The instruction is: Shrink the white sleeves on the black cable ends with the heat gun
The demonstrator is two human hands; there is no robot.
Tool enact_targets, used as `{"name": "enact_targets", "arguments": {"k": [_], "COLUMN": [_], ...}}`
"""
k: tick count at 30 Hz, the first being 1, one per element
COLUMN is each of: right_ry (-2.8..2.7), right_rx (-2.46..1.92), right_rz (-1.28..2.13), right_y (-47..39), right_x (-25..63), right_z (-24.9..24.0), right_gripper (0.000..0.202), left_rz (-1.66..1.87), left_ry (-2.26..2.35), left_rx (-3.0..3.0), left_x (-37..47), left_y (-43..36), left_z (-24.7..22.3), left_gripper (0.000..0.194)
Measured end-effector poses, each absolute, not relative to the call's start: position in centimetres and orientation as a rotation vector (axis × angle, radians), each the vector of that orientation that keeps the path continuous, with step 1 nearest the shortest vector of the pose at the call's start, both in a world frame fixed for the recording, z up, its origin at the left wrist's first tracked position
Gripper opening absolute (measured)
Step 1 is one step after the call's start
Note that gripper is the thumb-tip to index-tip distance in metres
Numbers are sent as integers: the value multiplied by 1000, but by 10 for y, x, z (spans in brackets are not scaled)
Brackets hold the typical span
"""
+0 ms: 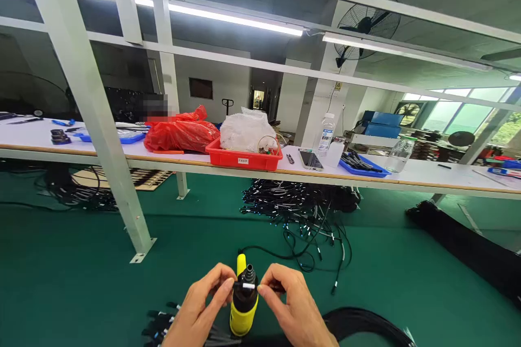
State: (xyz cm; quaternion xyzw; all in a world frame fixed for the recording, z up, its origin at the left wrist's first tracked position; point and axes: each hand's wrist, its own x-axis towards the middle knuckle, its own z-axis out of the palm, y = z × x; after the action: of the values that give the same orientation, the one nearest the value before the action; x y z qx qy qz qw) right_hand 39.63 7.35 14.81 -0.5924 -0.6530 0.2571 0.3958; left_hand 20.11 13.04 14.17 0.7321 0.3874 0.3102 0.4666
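Between my two hands a thin black cable with a white sleeve (248, 286) is stretched level. My left hand (205, 303) pinches its left end between thumb and fingers. The other end is pinched by my right hand (291, 301). Just behind the cable a yellow and black heat gun (241, 321) stands upright, its stepped nozzle pointing up. Whether the cable touches the nozzle I cannot tell. A bundle of black cables with white-marked ends (157, 328) lies by my left wrist, partly hidden. To the right of my right hand curves another thick bundle of black cables (366, 322).
A large pile of black cables (293, 200) lies on the green surface ahead. Beyond it, a white bench (423, 176) carries a red tray (244, 160), a red bag (179, 133), a phone (310, 160) and bottles. A white post (101, 114) rises at left.
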Motion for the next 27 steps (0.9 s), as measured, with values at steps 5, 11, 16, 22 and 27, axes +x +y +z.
{"name": "enact_targets", "arguments": {"k": [5, 11, 16, 22, 27], "right_ry": [-1695, -1735, -1737, -1725, -1713], "right_rx": [-1503, -1523, -1508, -1488, -1494], "right_rz": [636, 614, 618, 616, 628], "right_y": [68, 65, 65, 64, 61], "right_x": [394, 392, 392, 392, 391], "right_z": [153, 152, 153, 154, 155], "right_gripper": [21, 23, 23, 23, 17], "left_rz": [743, 777, 795, 768, 779], "left_ry": [1011, 1030, 1035, 1005, 996], "left_rx": [1822, 1837, 1814, 1798, 1773], "left_x": [197, 195, 195, 192, 190], "left_y": [124, 122, 119, 117, 114], "left_z": [144, 140, 142, 143, 146], "left_gripper": [45, 47, 47, 47, 44]}}
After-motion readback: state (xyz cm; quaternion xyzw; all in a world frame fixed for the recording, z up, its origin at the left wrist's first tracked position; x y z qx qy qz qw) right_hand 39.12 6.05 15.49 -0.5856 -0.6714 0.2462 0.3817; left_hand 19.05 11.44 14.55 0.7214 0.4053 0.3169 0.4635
